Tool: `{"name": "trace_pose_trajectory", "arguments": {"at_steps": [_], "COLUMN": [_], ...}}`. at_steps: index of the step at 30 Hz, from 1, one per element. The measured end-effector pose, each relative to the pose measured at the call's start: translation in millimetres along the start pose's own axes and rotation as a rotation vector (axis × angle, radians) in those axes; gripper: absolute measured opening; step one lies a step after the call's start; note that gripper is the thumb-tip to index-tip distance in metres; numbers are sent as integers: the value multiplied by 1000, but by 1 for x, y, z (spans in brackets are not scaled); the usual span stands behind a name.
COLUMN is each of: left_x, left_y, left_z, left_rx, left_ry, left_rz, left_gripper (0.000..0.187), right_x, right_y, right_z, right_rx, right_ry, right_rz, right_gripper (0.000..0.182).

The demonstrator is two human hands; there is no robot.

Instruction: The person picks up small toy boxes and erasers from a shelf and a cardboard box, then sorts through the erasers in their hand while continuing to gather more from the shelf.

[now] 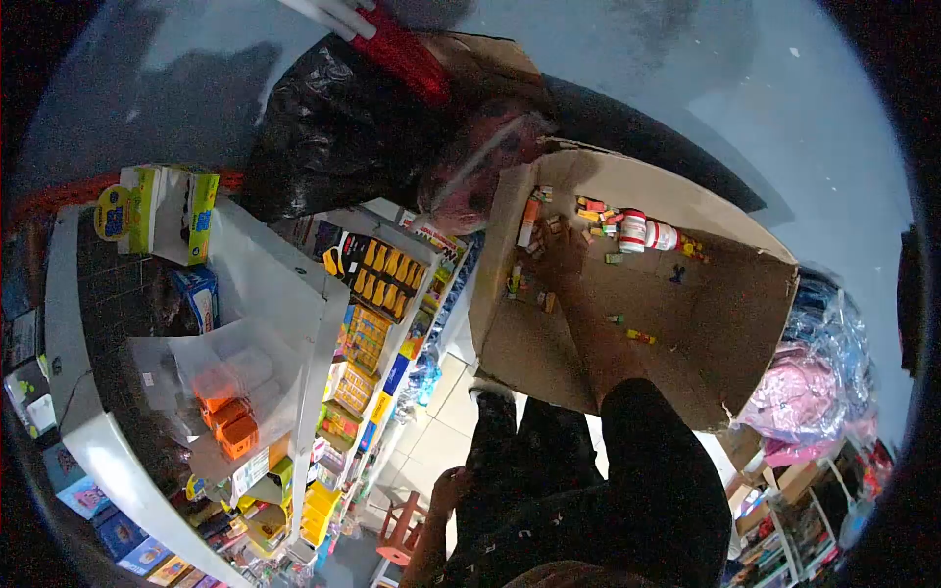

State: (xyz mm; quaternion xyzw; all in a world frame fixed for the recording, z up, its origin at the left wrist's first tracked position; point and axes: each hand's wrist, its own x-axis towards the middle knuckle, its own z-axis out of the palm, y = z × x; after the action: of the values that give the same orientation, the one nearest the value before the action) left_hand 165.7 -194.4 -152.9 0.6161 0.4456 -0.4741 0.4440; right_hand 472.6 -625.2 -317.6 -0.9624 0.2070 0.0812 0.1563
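Observation:
My right arm reaches down into a large open cardboard box point(725, 304). At the box's far left corner, my right hand point(561, 245) is bent with its fingers curled among small cartons; what they hold, if anything, I cannot make out. An orange-and-white carton point(528, 221) lies right beside these fingers. Two white bottles with red labels point(649, 233) lie farther right, with several small red and yellow cartons point(593, 210) next to them. One yellow carton point(641, 336) lies alone on the box floor. Low beside my leg hangs my left hand point(451, 490), its fingers mostly hidden.
To the left stand shelves with packaged goods point(368, 328) and a clear plastic bin point(221, 382) of orange packs. A black plastic bag point(328, 127) sits beyond the box. Plastic-wrapped pink goods point(799, 392) lie at right, and a reddish stool point(400, 529) stands below.

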Motion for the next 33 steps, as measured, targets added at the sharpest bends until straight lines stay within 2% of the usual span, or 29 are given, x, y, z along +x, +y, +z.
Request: {"name": "trace_pose_trajectory", "arguments": {"at_steps": [4,7,8,10,11,12,14,16,18,20,21,23,25,26,27,28,32,33], "left_x": [-13,7,-2,13,20,9,5,10,14,15,15,9,11,17,21,16,17,15], "left_y": [-6,-27,-26,-37,-39,-38,-26,-21,-15,-13,-7,-2,-4,-16,-21,-12,-4,8], "left_z": [-6,-18,-15,-29,-35,-23,-9,-3,-1,0,1,6,8,5,3,2,10,13], "left_rx": [-105,-82,-180,-216,-232,-231,-77,16,52,-25,-64,-63,-159,-256,-353,-170,-121,-122], "left_ry": [-71,-50,-38,-137,-185,-122,-70,-38,-24,-57,-73,-67,-108,-151,-196,-148,-106,-119], "left_rz": [94,-26,-27,-100,-135,49,50,58,77,99,114,174,252,300,349,233,293,278], "left_gripper": [44,39,32,30,29,35,38,41,43,42,42,41,39,37,36,33,34,34], "right_x": [4,17,21,33,36,40,44,40,44,42,37,32,33,20,14,11,-22,-32], "right_y": [2,16,20,28,33,38,41,39,40,34,29,32,68,60,59,63,76,78], "right_z": [11,23,33,74,92,108,110,100,78,43,29,31,90,67,63,64,57,52], "right_rx": [-37,108,25,-142,-15,111,100,-176,280,277,48,-227,-321,-165,-177,-191,-154,-54], "right_ry": [260,220,248,311,245,179,228,452,339,162,55,46,247,250,214,180,10,28], "right_rz": [-98,-165,-142,-95,-61,-28,-73,-227,-275,-255,-209,-226,-358,-344,-361,-378,-505,-459], "right_gripper": [78,66,63,56,55,53,51,48,47,45,43,40,38,35,35,35,37,37]}}
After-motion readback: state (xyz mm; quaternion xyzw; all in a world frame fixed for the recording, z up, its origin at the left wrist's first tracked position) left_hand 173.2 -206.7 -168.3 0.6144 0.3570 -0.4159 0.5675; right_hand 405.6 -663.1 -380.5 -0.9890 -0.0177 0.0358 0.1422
